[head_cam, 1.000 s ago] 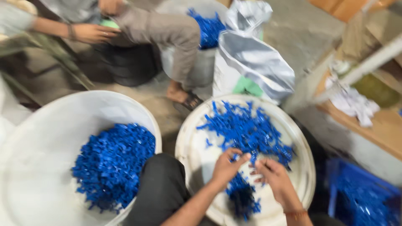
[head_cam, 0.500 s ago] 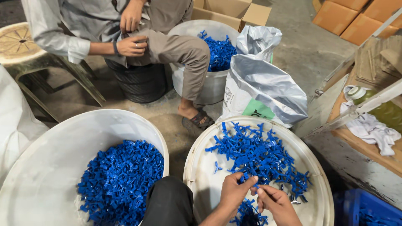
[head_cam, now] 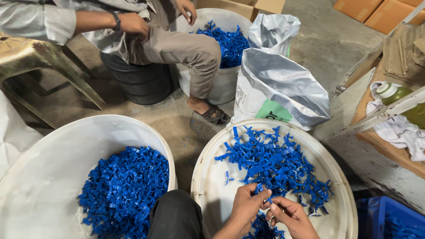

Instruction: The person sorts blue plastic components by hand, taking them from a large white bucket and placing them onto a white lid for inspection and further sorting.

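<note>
Seen from above, a person sits over two wide, shallow white tubs on a rough, stained concrete floor (head_cam: pixel 177 119). Their left hand (head_cam: pixel 246 207) and right hand (head_cam: pixel 290 217) meet at the near edge of the right tub (head_cam: pixel 208 186), fingers curled and pinched together on a small blue plastic piece (head_cam: pixel 264 200) held between them; the fingers hide most of it, so its exact shape is hard to make out. Spread across the middle of that tub is a loose pile of blue pieces (head_cam: pixel 276 163), just beyond the fingertips. The left tub (head_cam: pixel 53 150) holds a denser heap of blue parts (head_cam: pixel 121 190) against its right side. The person's dark-trousered knee (head_cam: pixel 175 217) sits between the two tubs. Across the floor another person sits on a black ribbed bucket (head_cam: pixel 141 82), one sandalled foot (head_cam: pixel 211 113) on the concrete, beside a white bucket (head_cam: pixel 219 86) filled with more blue parts. A grey plastic sack (head_cam: pixel 283 84) stands open behind the right tub. To the right is a worn wooden shelf (head_cam: pixel 376 150) with a crumpled white cloth (head_cam: pixel 398 132) and a green bottle (head_cam: pixel 405 99); a blue crate (head_cam: pixel 389 219) sits low in the corner, and cardboard boxes (head_cam: pixel 380 15) lie further back.
</note>
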